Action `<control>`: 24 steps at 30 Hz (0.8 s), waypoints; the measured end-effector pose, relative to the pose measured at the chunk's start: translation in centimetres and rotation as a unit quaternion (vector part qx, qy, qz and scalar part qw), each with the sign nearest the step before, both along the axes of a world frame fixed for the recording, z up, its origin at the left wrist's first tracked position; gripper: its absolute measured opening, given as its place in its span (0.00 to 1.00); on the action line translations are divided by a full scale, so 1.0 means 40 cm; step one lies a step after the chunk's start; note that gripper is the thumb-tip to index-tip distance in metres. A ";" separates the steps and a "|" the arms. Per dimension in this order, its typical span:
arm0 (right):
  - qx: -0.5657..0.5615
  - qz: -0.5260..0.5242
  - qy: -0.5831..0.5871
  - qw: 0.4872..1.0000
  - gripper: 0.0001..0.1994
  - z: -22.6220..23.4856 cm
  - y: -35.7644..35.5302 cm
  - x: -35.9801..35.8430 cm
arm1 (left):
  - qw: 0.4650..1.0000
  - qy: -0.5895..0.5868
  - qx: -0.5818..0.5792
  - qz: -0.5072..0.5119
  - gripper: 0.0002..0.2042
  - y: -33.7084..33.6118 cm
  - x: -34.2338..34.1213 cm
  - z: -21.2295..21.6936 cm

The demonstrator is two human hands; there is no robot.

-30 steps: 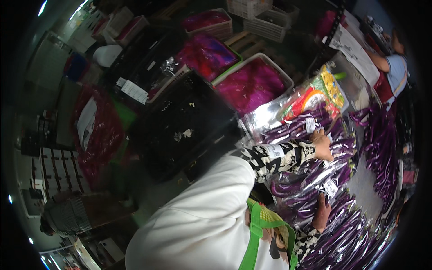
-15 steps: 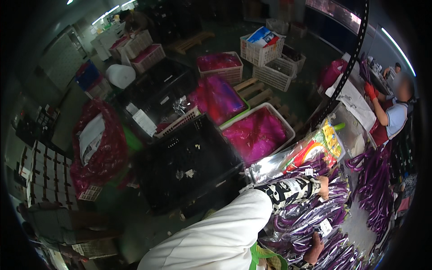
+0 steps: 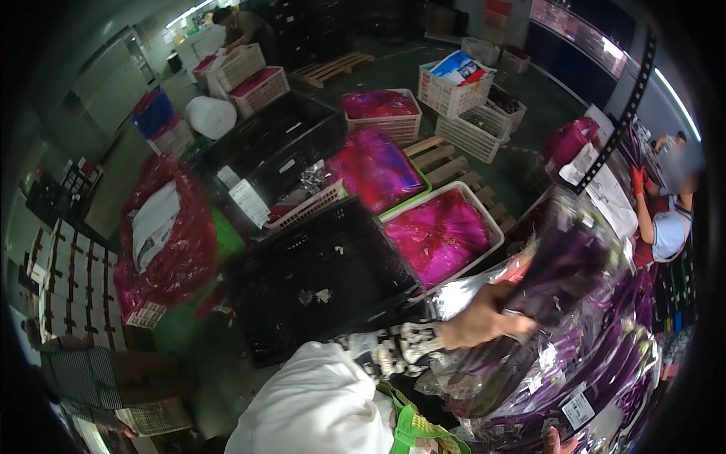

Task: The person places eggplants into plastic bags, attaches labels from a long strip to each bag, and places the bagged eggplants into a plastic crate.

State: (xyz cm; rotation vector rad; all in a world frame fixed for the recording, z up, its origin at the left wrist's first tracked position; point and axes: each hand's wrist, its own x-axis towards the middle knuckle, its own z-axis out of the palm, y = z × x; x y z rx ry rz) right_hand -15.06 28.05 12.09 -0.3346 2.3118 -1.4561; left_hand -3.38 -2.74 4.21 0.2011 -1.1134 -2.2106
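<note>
L hand (image 3: 484, 321) gripping clear bag of purple eggplants (image 3: 552, 287), lifted over bagged eggplant pile (image 3: 605, 378) at right | R hand (image 3: 553, 441) barely in view at bottom; grip can't tell | black crate (image 3: 318, 280) just left of L hand

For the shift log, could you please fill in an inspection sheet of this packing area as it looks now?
Surface: pile of bagged aubergines, clear wrap, purple.
Job's things: aubergine bag lifted off the pile.
Clutter: empty black crate; white crate with pink liner; red sack.
Grippers: left hand grips the bag; right hand barely visible at the lower edge.
Cables: nothing seen.
Surroundings: wooden pallets; co-worker at right.
</note>
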 end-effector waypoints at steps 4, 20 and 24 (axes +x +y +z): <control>0.055 0.187 -0.043 0.980 0.16 0.058 -0.205 0.028 | 0.976 -0.082 0.103 0.175 0.12 -0.089 0.238 -0.074; 0.278 0.771 0.417 0.393 0.29 -0.468 -1.261 0.634 | 0.553 -0.020 0.487 0.676 0.17 -0.079 0.742 -0.759; 0.298 0.808 0.457 0.222 0.30 -0.608 -1.345 0.767 | 0.490 -0.092 0.517 0.696 0.19 -0.064 0.778 -0.804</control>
